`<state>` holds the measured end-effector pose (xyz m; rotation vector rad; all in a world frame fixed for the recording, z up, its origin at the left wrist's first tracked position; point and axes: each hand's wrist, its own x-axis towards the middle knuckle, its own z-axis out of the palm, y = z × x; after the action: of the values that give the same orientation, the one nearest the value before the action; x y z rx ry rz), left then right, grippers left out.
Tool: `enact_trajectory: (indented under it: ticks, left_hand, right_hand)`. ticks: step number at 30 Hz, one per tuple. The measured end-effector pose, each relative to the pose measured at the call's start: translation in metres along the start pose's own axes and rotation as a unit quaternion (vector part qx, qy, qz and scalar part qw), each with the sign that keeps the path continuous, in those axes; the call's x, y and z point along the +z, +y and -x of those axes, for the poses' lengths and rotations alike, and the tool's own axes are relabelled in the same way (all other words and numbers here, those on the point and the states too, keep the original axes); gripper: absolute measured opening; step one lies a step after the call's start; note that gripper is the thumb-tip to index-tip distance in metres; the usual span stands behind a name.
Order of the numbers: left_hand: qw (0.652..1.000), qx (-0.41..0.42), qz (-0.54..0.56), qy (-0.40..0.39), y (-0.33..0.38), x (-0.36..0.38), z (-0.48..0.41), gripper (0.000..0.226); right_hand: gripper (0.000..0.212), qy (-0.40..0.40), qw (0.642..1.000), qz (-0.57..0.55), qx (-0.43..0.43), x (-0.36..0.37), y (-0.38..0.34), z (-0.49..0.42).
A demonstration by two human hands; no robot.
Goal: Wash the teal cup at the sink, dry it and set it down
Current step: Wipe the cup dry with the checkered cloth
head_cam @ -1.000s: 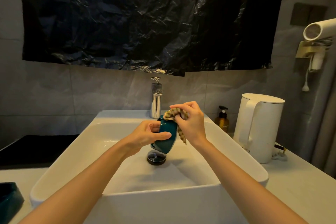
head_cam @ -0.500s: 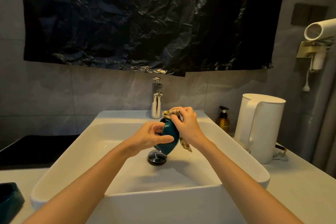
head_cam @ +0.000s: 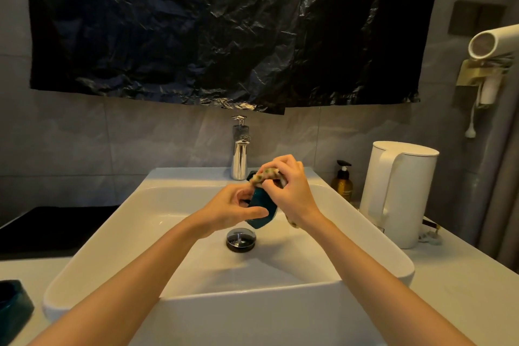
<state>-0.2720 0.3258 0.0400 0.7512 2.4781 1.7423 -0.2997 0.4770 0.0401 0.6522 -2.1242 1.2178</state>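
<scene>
Two hands, one cup, over the basin

Both hands are up above the white rectangular ceramic sink [head_cam: 196, 298], pretty much over the round chrome drain plug [head_cam: 241, 239]. Left hand [head_cam: 224, 208] grips the glossy teal cup [head_cam: 261, 199], thumb across the near side, fingers curled round the back, cup tilted. Right hand [head_cam: 292, 188] is bunched tight on a patterned beige cloth [head_cam: 264, 175], pressing it on the cup's top end. Looks like it's pushed into the mouth, but the fingers hide that bit. Chrome faucet [head_cam: 239, 154] stands just behind the hands. White plastic electric kettle [head_cam: 398, 196] and an amber pump bottle [head_cam: 342, 182] sit on the counter to the right.
</scene>
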Motion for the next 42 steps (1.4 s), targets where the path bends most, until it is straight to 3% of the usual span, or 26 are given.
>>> enact_trajectory:
  ticks: [2, 4, 6, 8, 11, 13, 17, 22, 24, 26, 30, 34, 38, 42]
  left_hand:
    - [1.0, 0.009, -0.004, -0.002, 0.0, 0.0, 0.0, 0.025]
    - [1.0, 0.012, -0.011, -0.014, 0.0, 0.001, 0.001, 0.027]
    - [1.0, 0.014, -0.01, -0.024, 0.002, 0.002, 0.003, 0.029]
    - [0.999, 0.024, 0.0, -0.029, 0.004, 0.003, 0.002, 0.03]
    - [0.999, 0.036, 0.02, -0.031, 0.007, 0.003, 0.003, 0.031]
    - [0.999, 0.04, 0.018, -0.032, 0.007, 0.002, 0.004, 0.032]
    - [0.998, 0.045, 0.027, -0.046, 0.007, 0.002, 0.007, 0.034]
    - [0.998, 0.036, 0.013, -0.056, 0.004, 0.007, 0.004, 0.038]
    - [0.998, 0.031, 0.009, -0.049, 0.004, 0.007, 0.002, 0.039]
    - [0.999, 0.027, 0.038, -0.026, 0.005, 0.006, 0.0, 0.035]
    - [0.992, 0.019, 0.125, 0.014, 0.009, 0.002, -0.004, 0.025]
    - [0.983, -0.001, 0.185, 0.024, 0.009, -0.002, -0.007, 0.016]
    - [0.98, -0.014, 0.192, 0.038, 0.006, -0.003, -0.009, 0.016]
    - [0.984, -0.012, 0.173, 0.05, 0.004, -0.004, -0.01, 0.02]
  right_hand:
    - [0.018, 0.011, 0.999, -0.03, 0.043, 0.002, 0.002, -0.005]
    - [0.016, 0.013, 0.983, -0.075, 0.164, 0.003, 0.003, -0.014]
    - [0.023, -0.007, 0.937, -0.136, 0.321, -0.002, 0.004, -0.016]
    - [0.029, -0.043, 0.872, -0.256, 0.416, -0.014, 0.004, -0.012]
    - [0.045, -0.105, 0.795, -0.426, 0.419, -0.028, -0.004, -0.005]
    - [0.058, -0.148, 0.786, -0.437, 0.412, -0.03, -0.006, -0.003]
    - [0.057, -0.188, 0.772, -0.426, 0.433, -0.03, -0.008, -0.002]
    - [0.047, -0.173, 0.783, -0.418, 0.426, -0.024, -0.008, 0.0]
    - [0.052, -0.147, 0.796, -0.4, 0.429, -0.018, -0.009, -0.001]
    - [0.066, -0.116, 0.822, -0.373, 0.415, -0.011, -0.009, -0.003]
    - [0.052, -0.036, 0.875, -0.357, 0.324, -0.006, -0.012, -0.001]
    - [0.052, -0.03, 0.935, -0.288, 0.207, -0.005, -0.014, 0.003]
    - [0.051, -0.05, 0.953, -0.251, 0.165, -0.001, -0.014, 0.005]
    - [0.028, -0.066, 0.952, -0.249, 0.166, 0.0, -0.016, 0.004]
